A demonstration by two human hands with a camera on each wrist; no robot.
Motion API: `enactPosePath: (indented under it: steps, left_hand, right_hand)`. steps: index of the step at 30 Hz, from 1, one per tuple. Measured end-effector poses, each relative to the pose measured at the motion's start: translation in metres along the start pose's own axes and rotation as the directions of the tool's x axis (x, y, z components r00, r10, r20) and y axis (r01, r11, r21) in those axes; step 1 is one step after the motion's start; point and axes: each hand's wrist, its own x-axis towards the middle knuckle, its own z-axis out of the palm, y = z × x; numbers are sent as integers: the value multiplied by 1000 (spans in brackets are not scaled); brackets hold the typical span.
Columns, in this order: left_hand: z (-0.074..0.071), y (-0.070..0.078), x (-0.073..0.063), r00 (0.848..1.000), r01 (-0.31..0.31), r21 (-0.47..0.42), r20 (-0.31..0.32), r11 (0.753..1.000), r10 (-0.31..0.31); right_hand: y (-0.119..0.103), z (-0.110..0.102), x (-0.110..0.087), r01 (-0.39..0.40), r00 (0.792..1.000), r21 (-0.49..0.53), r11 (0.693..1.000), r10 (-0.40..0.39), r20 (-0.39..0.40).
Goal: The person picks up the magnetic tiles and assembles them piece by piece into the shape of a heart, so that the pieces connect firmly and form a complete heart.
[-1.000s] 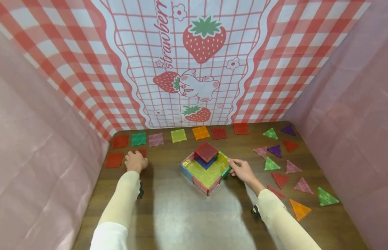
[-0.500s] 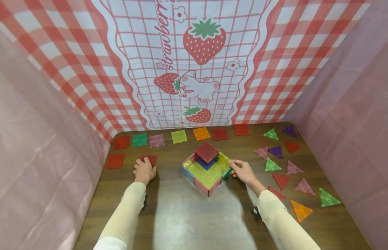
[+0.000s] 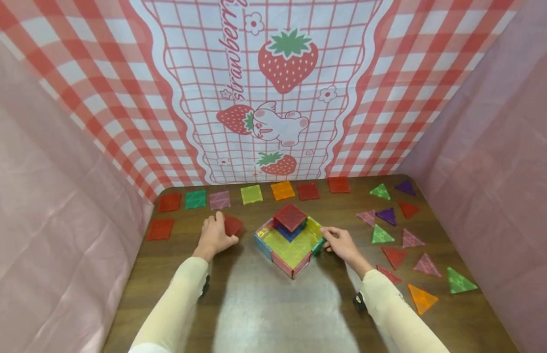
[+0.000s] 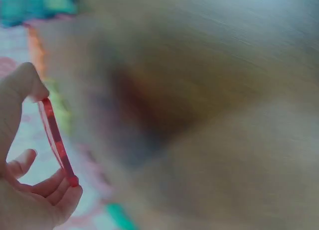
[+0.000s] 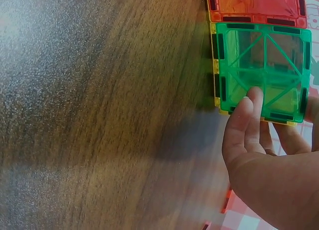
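Observation:
My left hand (image 3: 213, 237) pinches a red square magnetic tile (image 3: 234, 225) by its edges, left of a low box of magnetic tiles (image 3: 283, 265). In the left wrist view this red tile (image 4: 58, 143) stands edge-on between thumb and fingers. The box has a yellow-green floor, coloured upright walls and a small red-topped cube at its far corner. My right hand (image 3: 342, 243) holds the box's right side. The right wrist view has its fingertips against a green tile (image 5: 284, 56) in that wall, beside a red-orange one.
Square tiles, including an orange one (image 3: 283, 190) and a green one (image 3: 196, 199), line the table's far edge. Another red square (image 3: 160, 229) lies at the left. Triangular tiles, such as an orange one (image 3: 422, 298), are scattered on the right. A strawberry-print cloth (image 3: 286, 63) hangs behind.
My left hand has moved right with the red tile, from the left rows toward the box, and the tile is now tilted. My right hand stays at the box's right side.

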Motion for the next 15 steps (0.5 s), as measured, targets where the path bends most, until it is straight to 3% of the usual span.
enactPosePath:
  steps: [5, 8, 12, 15]
  left_hand:
    - [-15, 52, 3, 985, -165, -81, -74, 983, 159]
    - [-14, 79, -2, 968, -250, -60, -25, 966, 249]
    - [-3, 100, -12, 943, -330, 1, 38, 944, 330]
    - [6, 106, -17, 941, -338, 37, 40, 940, 337]
  right_hand:
    - [1, -2, -1, -7, 1000, -6, 1000, 6, -22]
    - [2, -2, -1, -10, 1000, -9, 1000, 10, -29]
    - [3, -1, 0, -6, 1000, -10, 1000, 5, -19]
    - [4, 0, 2, 2, 1000, -11, 1000, -2, -10]
